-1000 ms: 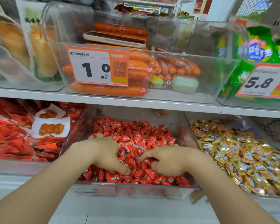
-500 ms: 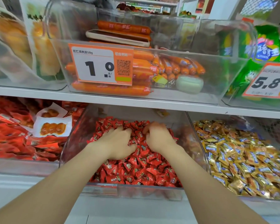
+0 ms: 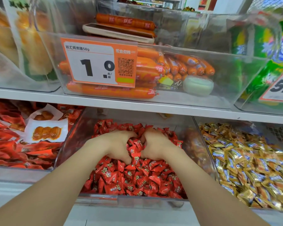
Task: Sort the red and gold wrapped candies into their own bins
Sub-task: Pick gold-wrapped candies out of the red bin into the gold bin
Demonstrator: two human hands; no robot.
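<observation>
Red wrapped candies (image 3: 137,176) fill the clear middle bin (image 3: 98,199) on the lower shelf. Gold wrapped candies (image 3: 243,160) fill the clear bin (image 3: 204,145) to its right. Both hands are deep in the red bin toward its back. My left hand (image 3: 116,144) and my right hand (image 3: 155,144) face each other, fingers curled into the pile, and clasp a small heap of red candies between them. The fingertips are buried among the wrappers. I see no gold candy among the red ones.
A bin of red snack packets (image 3: 15,144) stands to the left. The shelf edge (image 3: 137,108) runs close above the hands. On it a clear bin holds orange sausages (image 3: 145,70), a phone (image 3: 118,32) and a price tag (image 3: 98,62). Green packets (image 3: 268,46) stand at the upper right.
Both hands moved from the front of the red bin toward its back, came closer together and curled round a heap of red candies. The view has shifted nearer the shelf.
</observation>
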